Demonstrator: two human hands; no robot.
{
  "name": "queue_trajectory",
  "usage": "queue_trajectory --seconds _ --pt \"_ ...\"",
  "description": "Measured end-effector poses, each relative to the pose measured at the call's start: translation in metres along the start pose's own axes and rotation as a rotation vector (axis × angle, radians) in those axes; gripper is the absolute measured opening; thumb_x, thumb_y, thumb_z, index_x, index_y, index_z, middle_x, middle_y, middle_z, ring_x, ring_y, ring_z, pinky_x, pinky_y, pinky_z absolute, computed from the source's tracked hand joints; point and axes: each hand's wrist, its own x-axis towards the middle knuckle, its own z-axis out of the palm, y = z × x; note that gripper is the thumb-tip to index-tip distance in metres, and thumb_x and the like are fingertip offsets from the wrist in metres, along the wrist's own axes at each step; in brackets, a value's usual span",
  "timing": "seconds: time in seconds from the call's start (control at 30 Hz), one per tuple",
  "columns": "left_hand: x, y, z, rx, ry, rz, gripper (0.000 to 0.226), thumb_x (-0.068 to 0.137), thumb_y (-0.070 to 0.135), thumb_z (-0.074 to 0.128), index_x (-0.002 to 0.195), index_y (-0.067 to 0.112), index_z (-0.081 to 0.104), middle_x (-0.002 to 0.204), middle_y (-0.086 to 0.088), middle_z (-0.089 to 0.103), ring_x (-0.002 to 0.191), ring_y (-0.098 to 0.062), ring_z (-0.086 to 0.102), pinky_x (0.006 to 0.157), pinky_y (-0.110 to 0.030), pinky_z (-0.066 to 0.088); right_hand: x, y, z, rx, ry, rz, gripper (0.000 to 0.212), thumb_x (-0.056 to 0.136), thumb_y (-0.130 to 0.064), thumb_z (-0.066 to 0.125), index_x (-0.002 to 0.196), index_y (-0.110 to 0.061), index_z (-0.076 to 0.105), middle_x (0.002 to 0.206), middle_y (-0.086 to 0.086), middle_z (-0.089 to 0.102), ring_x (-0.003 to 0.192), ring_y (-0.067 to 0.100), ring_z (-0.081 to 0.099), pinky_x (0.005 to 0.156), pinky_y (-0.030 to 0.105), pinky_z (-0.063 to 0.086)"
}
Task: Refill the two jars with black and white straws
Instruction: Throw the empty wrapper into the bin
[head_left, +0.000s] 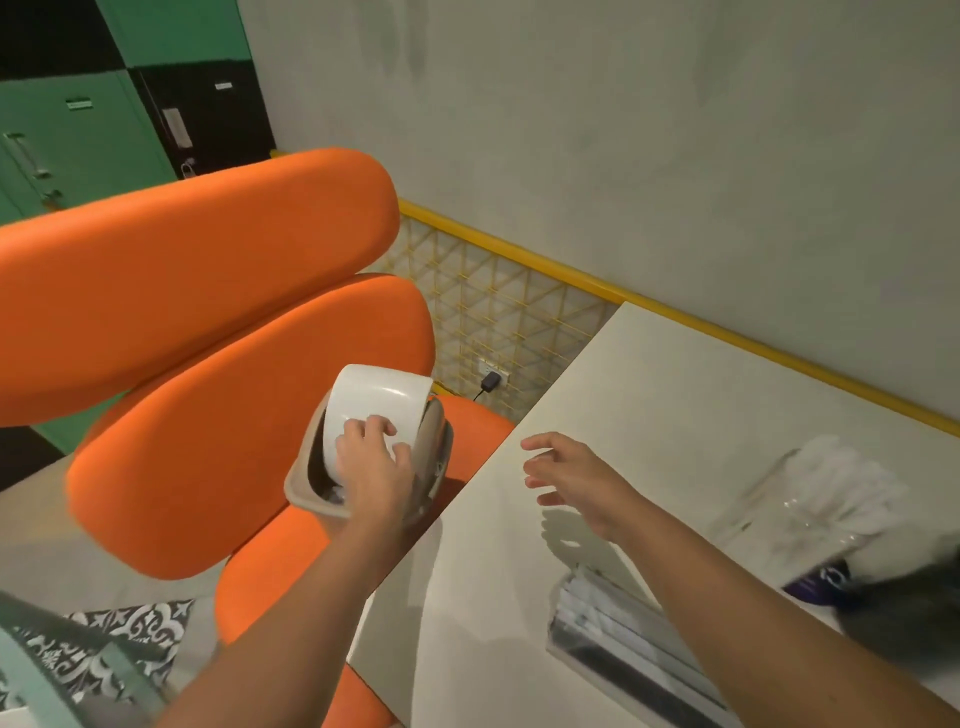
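A clear box (618, 629) of white and black straws lies on the white table (675, 395) near its front edge, under my right forearm. Further right stands a blurred clear jar or pack (810, 499) that seems to hold pale straws. My left hand (371, 462) presses on the white swing lid (379, 395) of a small beige bin (311, 499), which sits on an orange seat left of the table. The lid is tipped inward. My right hand (576, 478) hovers over the table's left edge, fingers spread and holding nothing.
Orange padded chair backs (208, 270) fill the left. A dark purple object (821, 584) lies beside the clear jar. A charger (489, 382) is plugged into the tiled wall behind the seat. Patterned floor tiles (130, 634) show at lower left.
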Motion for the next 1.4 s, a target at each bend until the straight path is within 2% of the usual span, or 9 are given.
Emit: queue_trajectory --seconds 0.17,0.27,0.5,0.77,0.9,1.07,1.17,1.3,1.4 --pt "-0.050 0.048 0.016 -0.191 -0.247 0.255 0.032 0.076 0.027 0.040 0.096 0.007 0.055 0.100 -0.010 0.046 0.094 -0.025 0.043 0.081 -0.040 0.042 -0.018 0.023 -0.034 -0.146 0.040 0.003 0.028 0.088 -0.010 0.057 0.117 -0.014 0.055 0.089 0.002 0.052 0.084 0.018 0.052 0.070 0.024 0.042" --pt "-0.085 0.071 0.028 -0.170 -0.515 0.325 0.032 0.083 0.028 0.056 0.113 0.015 0.054 0.118 -0.007 0.042 0.113 -0.024 0.044 0.093 -0.031 0.036 -0.030 0.045 -0.051 -0.308 0.043 0.054 0.034 0.085 -0.012 0.063 0.118 -0.012 0.056 0.091 0.002 0.051 0.080 0.018 0.051 0.065 0.022 0.041" --pt "-0.147 0.094 0.057 0.367 -1.182 0.584 0.105 0.064 0.056 0.076 0.147 0.031 0.015 0.156 -0.001 0.010 0.142 -0.028 0.014 0.114 -0.050 0.018 -0.067 0.104 -0.090 -0.758 -0.215 0.286 0.080 0.074 -0.038 0.076 0.140 -0.022 0.033 0.143 0.002 0.035 0.129 0.019 0.041 0.101 0.029 0.037" --pt "-0.195 0.128 0.065 0.604 -1.018 0.978 0.084 0.061 0.054 0.076 0.131 0.023 0.043 0.124 -0.002 0.045 0.115 -0.025 0.041 0.096 -0.040 0.032 -0.102 0.137 -0.113 -0.548 -0.336 0.481 0.071 0.075 -0.055 0.068 0.131 -0.017 0.047 0.128 0.007 0.058 0.111 0.024 0.058 0.101 0.039 0.045" --pt "-0.208 0.134 0.065 0.504 -0.853 0.992 0.061 0.067 0.044 0.072 0.118 0.020 0.047 0.120 -0.002 0.043 0.109 -0.025 0.040 0.086 -0.035 0.028 -0.113 0.152 -0.127 -0.306 -0.128 0.554 0.086 0.069 -0.082 0.043 0.119 -0.013 0.058 0.115 0.008 0.065 0.102 0.023 0.062 0.097 0.037 0.046" --pt "-0.225 0.146 0.065 0.509 -0.828 1.001 0.068 0.067 0.047 0.071 0.121 0.020 0.042 0.129 -0.001 0.037 0.111 -0.026 0.039 0.085 -0.035 0.028 -0.128 0.164 -0.138 -0.233 -0.127 0.444 0.018 0.088 -0.037 0.056 0.094 -0.020 0.057 0.098 0.004 0.060 0.087 0.018 0.056 0.093 0.038 0.046" --pt "-0.230 0.156 0.063 0.534 -0.886 0.996 0.084 0.060 0.058 0.074 0.126 0.022 0.037 0.128 0.003 0.038 0.112 -0.023 0.038 0.090 -0.035 0.028 -0.137 0.162 -0.150 -0.246 -0.086 0.352 0.019 0.081 -0.033 0.063 0.097 -0.022 0.063 0.100 0.002 0.063 0.092 0.017 0.058 0.094 0.036 0.046" --pt "-0.231 0.168 0.058 0.517 -0.948 1.061 0.092 0.058 0.067 0.070 0.132 0.026 0.035 0.125 0.006 0.044 0.112 -0.021 0.040 0.092 -0.035 0.027 -0.152 0.157 -0.162 -0.198 -0.063 0.244 0.004 0.082 -0.016 0.063 0.080 -0.013 0.060 0.073 -0.001 0.054 0.069 0.013 0.050 0.064 0.024 0.041" --pt "-0.236 0.185 0.056 0.446 -0.999 0.926 0.073 0.072 0.068 0.058 0.129 0.026 0.043 0.123 0.006 0.049 0.114 -0.022 0.044 0.092 -0.036 0.030 -0.159 0.162 -0.165 -0.129 -0.023 0.160 0.008 0.079 -0.007 0.061 0.080 -0.013 0.055 0.075 0.003 0.048 0.070 0.013 0.043 0.061 0.023 0.034"
